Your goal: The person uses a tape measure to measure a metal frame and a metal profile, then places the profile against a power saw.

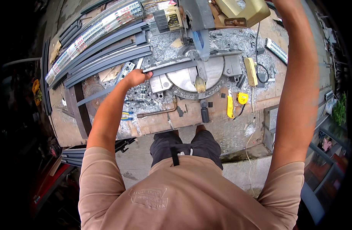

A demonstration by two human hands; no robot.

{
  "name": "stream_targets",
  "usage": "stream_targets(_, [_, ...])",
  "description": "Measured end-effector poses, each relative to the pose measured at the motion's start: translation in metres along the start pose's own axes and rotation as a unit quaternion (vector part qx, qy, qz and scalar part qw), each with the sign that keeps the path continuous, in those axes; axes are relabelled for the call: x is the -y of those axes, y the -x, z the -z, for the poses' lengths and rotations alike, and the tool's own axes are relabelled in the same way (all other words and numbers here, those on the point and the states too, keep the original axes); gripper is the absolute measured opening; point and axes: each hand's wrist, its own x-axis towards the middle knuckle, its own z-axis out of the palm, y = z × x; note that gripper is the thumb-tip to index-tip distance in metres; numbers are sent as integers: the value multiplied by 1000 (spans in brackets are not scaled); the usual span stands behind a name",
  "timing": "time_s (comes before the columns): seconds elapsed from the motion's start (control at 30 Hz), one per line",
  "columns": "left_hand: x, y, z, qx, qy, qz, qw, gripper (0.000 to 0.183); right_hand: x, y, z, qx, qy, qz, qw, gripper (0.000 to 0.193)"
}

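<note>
My left hand [137,78] is closed around a long grey profile strip [178,69] and presses it along the fence of a miter saw. The strip runs left past my forearm, and its right part lies on the round saw table [185,81]. Above the table hangs the saw blade [201,43], blurred and bluish, below its dark guard [199,13]. My right hand [286,4] is at the upper edge, beside the cream motor housing [246,12]. Its fingers are cut off by the picture's edge, so its grip is hidden.
Bundled grey profiles [107,63] fill the bench's left side. Metal shavings [162,46] surround the saw. A yellow tape measure [242,98], yellow cutter knife [230,106], bent socket wrench [156,112] and blue-yellow pliers [126,115] lie near the front edge. A cream power strip [250,71] is right of the saw.
</note>
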Motion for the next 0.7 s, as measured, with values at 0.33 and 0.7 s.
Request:
stream_targets(0.33, [-13, 19, 8, 6, -60, -1, 998, 91, 10, 29, -41, 64, 142, 76, 985, 43])
stream_targets(0.7, [-7, 11, -3, -47, -67, -64, 995, 86, -54, 201, -56, 10, -117, -110, 987, 42])
